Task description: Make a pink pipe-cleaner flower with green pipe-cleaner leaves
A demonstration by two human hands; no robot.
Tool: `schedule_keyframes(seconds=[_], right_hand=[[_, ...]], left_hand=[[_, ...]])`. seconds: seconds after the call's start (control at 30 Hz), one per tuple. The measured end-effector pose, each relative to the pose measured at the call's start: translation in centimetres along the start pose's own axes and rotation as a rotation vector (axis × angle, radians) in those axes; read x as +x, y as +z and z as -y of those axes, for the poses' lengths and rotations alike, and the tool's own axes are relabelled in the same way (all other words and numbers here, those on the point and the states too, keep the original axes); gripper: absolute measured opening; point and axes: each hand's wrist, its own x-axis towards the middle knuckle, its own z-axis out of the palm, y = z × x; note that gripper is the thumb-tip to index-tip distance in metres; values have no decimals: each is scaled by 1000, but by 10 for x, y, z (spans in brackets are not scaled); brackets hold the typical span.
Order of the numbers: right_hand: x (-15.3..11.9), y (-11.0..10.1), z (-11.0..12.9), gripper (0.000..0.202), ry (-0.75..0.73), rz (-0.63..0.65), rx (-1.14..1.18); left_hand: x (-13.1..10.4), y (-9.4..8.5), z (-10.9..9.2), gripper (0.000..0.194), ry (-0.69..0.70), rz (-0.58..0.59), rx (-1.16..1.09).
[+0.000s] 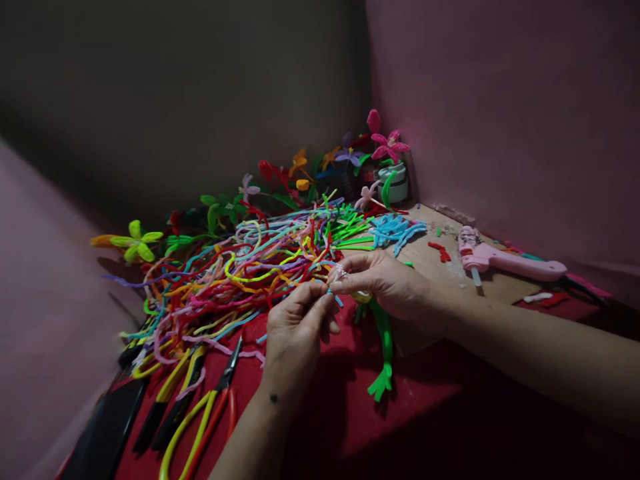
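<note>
My left hand (297, 327) and my right hand (380, 283) meet above the red cloth, thumbs and fingertips pinched close together. A short light blue pipe cleaner (339, 301) pokes out between the fingertips, its middle hidden by them. A small whitish-pink fuzzy bit (340, 271) shows at my right fingertips; I cannot tell whether it joins the blue piece. Below my right hand lies a bent green pipe-cleaner piece (384, 340) with a splayed, foot-like end. Its upper part is covered by the hand. Just beyond the hands spreads a tangled heap of colourful pipe cleaners (240, 267).
Scissors (213, 407) with red and yellow handles and yellow-black pliers (173, 393) lie left. A pink glue gun (510, 259) rests on the board at right. Light blue pieces (395, 230) and pipe-cleaner flowers (390, 145) are at the back, near the walls.
</note>
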Motion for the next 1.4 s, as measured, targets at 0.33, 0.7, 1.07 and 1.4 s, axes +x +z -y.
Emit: schedule_keyframes(seconds=[0.33,0.7,1.07,1.4], right_hand=[[0,0,-1,15,-62,34,-67],[0,-2,9,22,25,79,-192],[1,0,7,17,62,91,-79],[14,15,10,9,45,-85,47]], left_hand=[[3,-3,5,15,-97,146,-185],[6,-6,3,13,-163,225,-429],[9,-11,6,16,-240,300,-492],[9,-11,4,13,29,-27,-156]])
